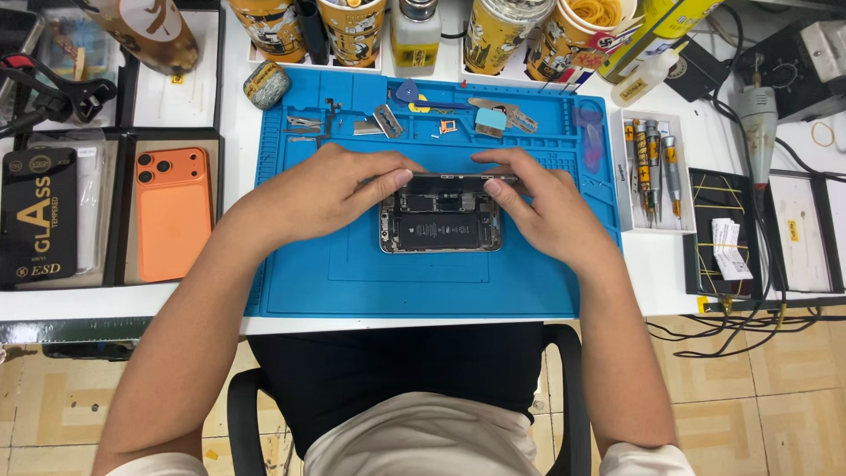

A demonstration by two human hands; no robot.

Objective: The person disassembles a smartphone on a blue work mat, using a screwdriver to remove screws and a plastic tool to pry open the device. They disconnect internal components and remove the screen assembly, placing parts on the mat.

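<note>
Both forearms reach from the chair to the blue repair mat (300,282) on the table. An opened smartphone (441,231) lies between the hands, long axis left to right. Left hand (330,189) and right hand (546,207) each pinch an end of its lifted dark screen panel (445,182), raised along the far edge, fingertips nearly closed.

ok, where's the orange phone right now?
In the head view the orange phone lies camera-side up in a black tray off the left edge of the blue mat, beyond the left hand, with a black glass-protector box on its far side.
</note>
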